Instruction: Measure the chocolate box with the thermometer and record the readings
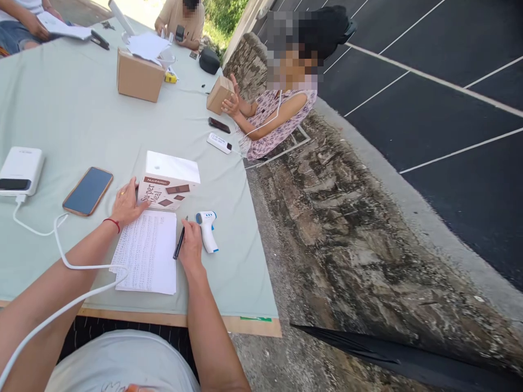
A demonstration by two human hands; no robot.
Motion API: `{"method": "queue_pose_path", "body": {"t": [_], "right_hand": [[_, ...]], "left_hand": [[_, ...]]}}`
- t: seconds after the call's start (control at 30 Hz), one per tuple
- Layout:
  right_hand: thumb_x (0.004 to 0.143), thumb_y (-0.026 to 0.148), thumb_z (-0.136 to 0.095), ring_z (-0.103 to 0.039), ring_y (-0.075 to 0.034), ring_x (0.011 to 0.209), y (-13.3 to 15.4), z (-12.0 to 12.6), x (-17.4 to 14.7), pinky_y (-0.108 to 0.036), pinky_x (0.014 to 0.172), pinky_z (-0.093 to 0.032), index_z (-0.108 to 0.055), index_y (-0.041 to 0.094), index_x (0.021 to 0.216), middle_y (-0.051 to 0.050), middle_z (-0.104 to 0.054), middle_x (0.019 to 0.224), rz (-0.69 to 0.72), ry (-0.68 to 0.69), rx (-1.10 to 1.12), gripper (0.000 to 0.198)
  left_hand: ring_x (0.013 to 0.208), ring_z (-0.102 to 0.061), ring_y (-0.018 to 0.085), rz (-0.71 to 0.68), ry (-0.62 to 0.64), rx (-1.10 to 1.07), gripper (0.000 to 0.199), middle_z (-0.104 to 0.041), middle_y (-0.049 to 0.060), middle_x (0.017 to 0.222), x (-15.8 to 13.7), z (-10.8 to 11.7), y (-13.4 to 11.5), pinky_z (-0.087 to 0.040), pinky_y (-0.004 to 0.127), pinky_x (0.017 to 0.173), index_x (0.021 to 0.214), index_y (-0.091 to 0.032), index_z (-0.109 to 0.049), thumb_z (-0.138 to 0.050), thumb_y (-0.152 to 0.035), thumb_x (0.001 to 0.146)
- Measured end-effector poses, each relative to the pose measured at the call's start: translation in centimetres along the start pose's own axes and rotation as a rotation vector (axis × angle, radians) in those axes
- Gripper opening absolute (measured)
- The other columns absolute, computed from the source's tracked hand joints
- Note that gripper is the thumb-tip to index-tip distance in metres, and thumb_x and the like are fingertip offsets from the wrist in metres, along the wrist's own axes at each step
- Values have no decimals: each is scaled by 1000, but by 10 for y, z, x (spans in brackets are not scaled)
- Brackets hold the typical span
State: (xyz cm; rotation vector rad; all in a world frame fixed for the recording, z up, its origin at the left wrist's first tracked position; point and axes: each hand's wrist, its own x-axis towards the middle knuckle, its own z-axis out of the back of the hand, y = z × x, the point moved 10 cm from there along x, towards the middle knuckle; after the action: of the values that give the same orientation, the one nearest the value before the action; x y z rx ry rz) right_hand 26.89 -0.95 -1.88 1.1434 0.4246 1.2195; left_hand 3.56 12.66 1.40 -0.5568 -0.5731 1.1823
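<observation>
My left hand (126, 202) is at the left end of a white and brown meal box (171, 182), thumb across its printed front and fingers along its side. The box stands upright on the table. Just in front of it lies a stack of paper (149, 253) covered in rows of writing. A black pen (178, 245) is held in my right hand (191, 245), whose edge rests right of the paper. Beside that hand lies a white and blue infrared thermometer (208, 231). To the left of my left hand is a phone (87, 190) in an orange-brown case.
A white power bank (21, 171) with a white cable lies far left; the cable crosses my left forearm. Across the cloth-covered table (73, 114) stands a cardboard box (139, 76). At the right, another person (281, 120) holds a smaller carton (220, 95). Others sit at the far end.
</observation>
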Motion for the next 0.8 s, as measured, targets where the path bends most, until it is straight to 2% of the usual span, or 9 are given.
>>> {"method": "queue_pose_path", "body": {"t": [0.13,0.23,0.37,0.47,0.53,0.6,0.7,0.8], "right_hand": [[96,27,-49,-55,-25,93,0,-2,1,-41,89,-51,-78,25,121,-7,-62,97,91,29,-126,38],[94,19,-45,-59,-25,104,-2,9,4,-43,96,-51,-76,23,125,-10,-66,110,54,-17,-308,45],[88,26,-62,-58,-36,129,-18,54,11,-51,107,-46,-71,21,135,-19,-62,139,-225,-144,-612,49],[83,33,-70,-62,-38,122,-38,70,16,-50,103,-48,-70,17,134,-22,-67,130,-476,-46,-622,53],[83,35,-68,-66,-35,112,-44,70,17,-45,95,-50,-72,18,126,-18,-72,119,-582,-7,-487,47],[81,40,-66,-67,-30,102,-40,62,17,-39,87,-51,-72,19,119,-13,-74,111,-606,-43,-225,43],[81,53,-68,-63,-22,83,-15,32,14,-33,75,-50,-71,20,108,-5,-72,95,-504,-82,267,42],[82,69,-71,-51,-16,65,18,-8,9,-29,62,-44,-67,22,90,1,-61,74,-392,7,582,47]], "left_hand": [[159,-41,42,32,-37,-63,97,-61,22,158,0,3,7,-29,63,133,171,-12,-22,-53,-64,96],[152,-47,42,82,-76,-85,92,-66,23,150,-1,7,11,-33,64,129,168,-9,-29,-47,-66,99],[142,-55,41,122,-110,-82,79,-72,20,137,-1,11,12,-39,62,124,163,-10,-41,-37,-61,104],[139,-56,40,125,-106,-57,67,-74,18,130,0,11,11,-43,60,120,154,-15,-54,-33,-57,106],[138,-56,40,138,-91,-43,65,-75,18,130,1,10,12,-44,60,119,150,-16,-58,-31,-56,106],[139,-56,40,151,-80,-38,65,-75,18,130,1,9,12,-44,59,118,149,-16,-59,-31,-57,107],[138,-57,39,142,-80,-36,65,-75,17,128,0,11,10,-45,57,118,148,-18,-60,-31,-58,107],[138,-57,41,127,-83,-22,66,-75,18,127,1,12,9,-45,58,117,146,-16,-62,-29,-59,107]]}}
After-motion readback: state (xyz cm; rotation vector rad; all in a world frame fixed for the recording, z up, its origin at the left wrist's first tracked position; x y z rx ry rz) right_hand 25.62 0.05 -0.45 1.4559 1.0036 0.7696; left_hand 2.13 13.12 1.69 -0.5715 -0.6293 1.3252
